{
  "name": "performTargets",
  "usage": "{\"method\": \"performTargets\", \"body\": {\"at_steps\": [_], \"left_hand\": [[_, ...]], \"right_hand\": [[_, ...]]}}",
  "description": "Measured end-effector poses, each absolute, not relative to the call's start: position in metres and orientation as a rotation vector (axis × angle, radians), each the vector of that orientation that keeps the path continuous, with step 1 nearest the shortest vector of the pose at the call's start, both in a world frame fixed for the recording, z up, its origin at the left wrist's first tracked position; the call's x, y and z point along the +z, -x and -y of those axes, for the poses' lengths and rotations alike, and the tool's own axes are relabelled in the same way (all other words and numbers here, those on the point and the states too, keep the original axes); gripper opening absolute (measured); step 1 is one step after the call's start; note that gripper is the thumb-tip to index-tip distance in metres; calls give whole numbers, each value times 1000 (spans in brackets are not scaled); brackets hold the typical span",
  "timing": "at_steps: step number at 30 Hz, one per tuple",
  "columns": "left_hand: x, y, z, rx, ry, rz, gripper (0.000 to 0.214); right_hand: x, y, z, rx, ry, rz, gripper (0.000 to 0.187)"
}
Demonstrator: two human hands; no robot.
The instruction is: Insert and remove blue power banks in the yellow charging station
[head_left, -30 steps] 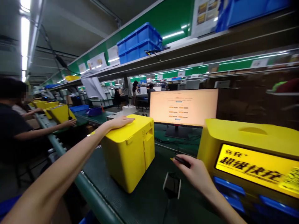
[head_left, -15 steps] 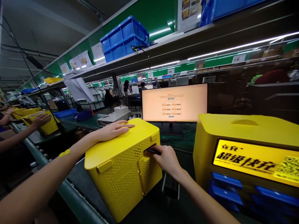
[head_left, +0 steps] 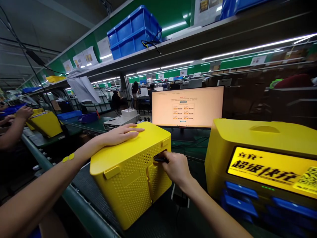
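A yellow box-shaped cabinet (head_left: 123, 188) with a dotted, perforated back panel stands at an angle in front of me. My left hand (head_left: 123, 134) lies flat on its top, fingers stretched out and holding nothing. In the fingers of my right hand (head_left: 177, 168) is a black plug (head_left: 160, 159), at the dark recess near the upper right of the panel. The hand partly hides the plug, and how deep it sits I cannot tell. Below the recess is a raised panel section with a slot beside it.
A second yellow cabinet (head_left: 247, 132) with a lit screen and blue modules stands at right. Behind is a monitor (head_left: 188, 105). Blue bins (head_left: 135, 33) sit on the overhead shelf. A green rail (head_left: 81, 208) runs along the left, where a co-worker's hand (head_left: 24, 112) shows.
My view has shifted slightly. Both my hands stay in nearly the same places on the cabinet. Green lights now show below the right cabinet's screen, and the co-worker's hand has moved left.
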State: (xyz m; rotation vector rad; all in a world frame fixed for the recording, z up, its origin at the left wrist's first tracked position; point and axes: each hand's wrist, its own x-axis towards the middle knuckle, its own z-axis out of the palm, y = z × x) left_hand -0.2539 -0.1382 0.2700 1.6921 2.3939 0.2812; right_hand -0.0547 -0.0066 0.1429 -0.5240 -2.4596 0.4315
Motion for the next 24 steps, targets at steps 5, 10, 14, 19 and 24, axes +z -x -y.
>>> {"method": "performTargets", "body": {"at_steps": [5,10,14,19,24], "left_hand": [[272,250,140,271,-1694,-2405,49],[273,250,140,303,-1663,-2458,49],[272,254,138,249,-1633,-2517,51],[273,251,139,258,-1625,-2515,51],[273,246,140,278,-1636,-2491,51]], "right_hand": [[145,49,5,444,614,2466,15],[124,22,-5,814,256,2216,24],[113,19,-2,779,113,2107,31],[118,39,9,547,186,2152,28],[120,45,17,364,264,2179,31]]}}
